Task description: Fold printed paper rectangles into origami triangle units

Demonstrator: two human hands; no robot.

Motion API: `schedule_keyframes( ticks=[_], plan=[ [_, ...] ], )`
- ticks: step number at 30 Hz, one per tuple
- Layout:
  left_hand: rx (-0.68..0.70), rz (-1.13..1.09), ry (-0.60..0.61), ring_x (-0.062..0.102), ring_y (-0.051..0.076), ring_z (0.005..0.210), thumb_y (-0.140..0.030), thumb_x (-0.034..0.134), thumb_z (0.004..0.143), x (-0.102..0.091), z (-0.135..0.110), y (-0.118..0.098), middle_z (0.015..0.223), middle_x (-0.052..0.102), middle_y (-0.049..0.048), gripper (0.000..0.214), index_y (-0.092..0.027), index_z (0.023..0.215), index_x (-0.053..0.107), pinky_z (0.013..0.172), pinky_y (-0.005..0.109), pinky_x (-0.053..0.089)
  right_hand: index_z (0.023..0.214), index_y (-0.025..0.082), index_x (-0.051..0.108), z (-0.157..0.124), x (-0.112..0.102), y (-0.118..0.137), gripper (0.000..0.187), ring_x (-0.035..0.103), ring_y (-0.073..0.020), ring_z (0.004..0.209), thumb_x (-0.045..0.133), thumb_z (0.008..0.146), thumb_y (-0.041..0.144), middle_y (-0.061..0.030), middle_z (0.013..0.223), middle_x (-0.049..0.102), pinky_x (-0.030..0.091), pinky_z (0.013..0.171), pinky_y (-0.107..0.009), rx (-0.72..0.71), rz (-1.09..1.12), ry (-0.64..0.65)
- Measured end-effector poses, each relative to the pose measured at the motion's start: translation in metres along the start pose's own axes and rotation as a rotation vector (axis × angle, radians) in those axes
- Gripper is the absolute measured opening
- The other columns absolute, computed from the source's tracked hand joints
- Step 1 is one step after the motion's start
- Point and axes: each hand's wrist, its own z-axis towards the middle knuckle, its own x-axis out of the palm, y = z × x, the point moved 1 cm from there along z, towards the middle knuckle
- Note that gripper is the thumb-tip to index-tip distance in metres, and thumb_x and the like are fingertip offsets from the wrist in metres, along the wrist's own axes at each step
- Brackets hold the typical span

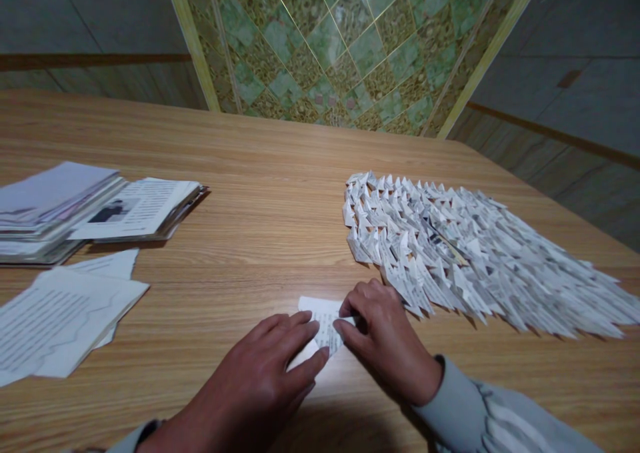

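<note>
A small printed sheet of paper (326, 316), partly folded, lies on the table between my hands. My left hand (265, 366) holds its left side, thumb low and fingers above, and covers part of it. With thumb and fingertips, my right hand (383, 333) pinches the right edge, where a corner is turned over. Just beyond my right hand stand many pointed folded paper shapes (450, 259), like small boats, packed in close rows.
Torn printed pages (65, 319) lie loose at the left of the wooden table (250, 233). Behind them is a stack of books or papers (55, 196), with another printed booklet (150, 206) against its right side. A tiled panel (330, 53) rises past the far table edge.
</note>
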Motion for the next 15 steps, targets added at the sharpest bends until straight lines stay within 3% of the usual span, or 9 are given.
schedule_keyframes(
  ticks=[8, 12, 15],
  plan=[
    [-0.048, -0.065, 0.085, 0.07, 0.031, 0.1, -0.007, 0.053, 0.08, -0.0064, 0.0065, -0.0031, 0.109, 0.075, 0.012, 0.037, -0.018, 0.114, 0.063, 0.08, 0.048, 0.06, 0.079, 0.019, 0.061, 0.0003, 0.0013, -0.0005, 0.013, 0.052, -0.0208, 0.086, 0.072, 0.082, 0.012, 0.0001, 0.082, 0.059, 0.032, 0.077, -0.034, 0.0, -0.015, 0.014],
    [-0.02, -0.032, 0.098, 0.07, 0.031, 0.098, -0.004, 0.053, 0.079, -0.0023, 0.0077, -0.0021, 0.108, 0.074, 0.0109, 0.048, -0.023, 0.122, 0.06, 0.077, 0.048, 0.059, 0.079, 0.019, 0.061, -0.0005, 0.0012, 0.0007, 0.014, 0.052, -0.0212, 0.086, 0.073, 0.082, 0.012, -0.0002, 0.082, 0.059, 0.032, 0.077, -0.034, -0.002, -0.022, 0.016],
    [0.01, -0.015, 0.079, 0.069, 0.032, 0.099, -0.007, 0.055, 0.082, 0.001, 0.0054, -0.0014, 0.107, 0.074, 0.0105, 0.04, -0.024, 0.118, 0.063, 0.076, 0.047, 0.059, 0.081, 0.019, 0.061, -0.0024, -0.0005, 0.0029, 0.013, 0.051, -0.0219, 0.087, 0.072, 0.084, 0.014, -0.0009, 0.083, 0.059, 0.032, 0.078, -0.035, -0.011, -0.055, 0.012]
  ],
)
